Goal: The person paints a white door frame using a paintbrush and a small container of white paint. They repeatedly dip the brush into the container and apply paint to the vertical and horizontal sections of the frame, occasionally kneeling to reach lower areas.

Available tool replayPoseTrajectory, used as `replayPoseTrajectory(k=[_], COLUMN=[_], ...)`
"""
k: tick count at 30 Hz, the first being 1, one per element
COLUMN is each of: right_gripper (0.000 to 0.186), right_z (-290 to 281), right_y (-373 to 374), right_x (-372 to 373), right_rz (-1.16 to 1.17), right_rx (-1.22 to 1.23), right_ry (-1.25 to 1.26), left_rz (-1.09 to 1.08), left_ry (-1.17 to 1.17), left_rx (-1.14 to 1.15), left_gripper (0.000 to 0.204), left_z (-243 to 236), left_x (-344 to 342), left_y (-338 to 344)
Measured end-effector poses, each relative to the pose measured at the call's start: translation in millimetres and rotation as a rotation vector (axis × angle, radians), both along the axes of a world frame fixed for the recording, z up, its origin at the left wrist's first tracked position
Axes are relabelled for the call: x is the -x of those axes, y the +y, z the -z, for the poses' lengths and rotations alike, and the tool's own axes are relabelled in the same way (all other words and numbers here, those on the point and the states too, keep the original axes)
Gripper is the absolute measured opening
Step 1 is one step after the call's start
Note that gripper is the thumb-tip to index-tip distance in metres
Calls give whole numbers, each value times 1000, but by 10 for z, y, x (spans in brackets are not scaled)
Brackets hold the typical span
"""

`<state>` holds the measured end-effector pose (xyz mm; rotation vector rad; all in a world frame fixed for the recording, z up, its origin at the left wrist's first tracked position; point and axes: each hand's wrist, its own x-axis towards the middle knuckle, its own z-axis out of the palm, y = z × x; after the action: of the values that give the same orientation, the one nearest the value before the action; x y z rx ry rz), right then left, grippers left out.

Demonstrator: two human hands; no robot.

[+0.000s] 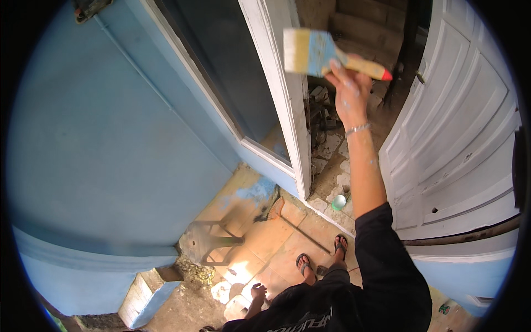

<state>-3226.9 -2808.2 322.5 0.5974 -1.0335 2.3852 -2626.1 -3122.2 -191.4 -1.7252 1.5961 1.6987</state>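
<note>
Raised high in front of me, my right hand (351, 91) grips a wide paintbrush (315, 54) with a yellow handle, red tip, blue band and pale bristles, held near the white door frame (282, 99). Light paint smudges mark my fingers and forearm. My left hand (258, 291) hangs low beside my dark clothing, fingers apart, holding nothing.
Blue wall (94, 149) at left, open white panel door (453, 138) at right. On the floor: grey stool (202, 243), rake (276, 207), green-rimmed cup (338, 202) and rubble (326, 144) in the doorway. Concrete steps (359, 25) rise beyond.
</note>
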Motion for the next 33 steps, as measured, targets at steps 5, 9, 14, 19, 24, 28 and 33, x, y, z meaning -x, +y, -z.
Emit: replayPoseTrajectory(k=[5,9,14,19,24,28,33], right_gripper=[36,35,35,35,38,36,39], right_z=[599,2003,1952,1593,2245,2072,1914], right_y=[-163,-153,114,-95,-117,31,-176], right_x=[272,-87,-89,231,-284,-214,117], right_rz=[42,74,167,81,136,225,101], right_rx=[88,5,99,54,-107,-87,1], right_ry=[-104,-473,-372,-100,-295,-213,-143], left_rz=[-35,47,162,216,197,297,231], left_ry=[76,15,-72,-126,-90,-107,-87], left_rx=[-93,69,145,172,133,169,154], left_gripper=[38,38,39,38,37,37,38], left_z=[-71,-78,-32,42,77,50,81], left_x=[-8,-6,-115,-151,-67,-16,-43], left_y=[-136,-92,28,37,125,168,160])
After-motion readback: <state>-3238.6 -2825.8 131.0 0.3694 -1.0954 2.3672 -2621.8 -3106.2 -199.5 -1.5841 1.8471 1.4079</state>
